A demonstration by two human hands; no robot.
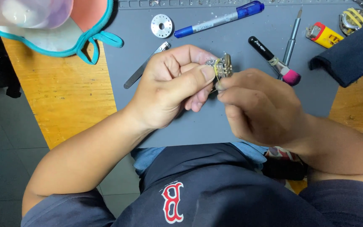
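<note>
Nearest the camera, the left hand (171, 86) is curled almost closed, thumb and forefinger pinching a small metal part (222, 66) wrapped with a yellow band, held up above the grey work mat (198, 122). The right hand (259, 105) meets it from the other side, its fingers drawn tight together, and its fingertips (220, 86) press at the lower edge of the same piece; whether they truly grip it or only touch is hard to tell. The part looks light and rigid, with fine metal detail that would likely bend or scratch under force, and smooth enough to slip, so it seems best taken by its outer edges with a gentle pinch, as the left hand does. Farther out on the mat lie metal tweezers (145, 65) to the left, a black-handled brush with a pink tip (274, 60) and a slim screwdriver (291, 38) to the right. Beyond these rest a round silver disc (161, 25), a blue pen (219, 19) and a yellow lighter (325, 35), and a dark cloth (351, 52) drapes over the mat's right edge.
</note>
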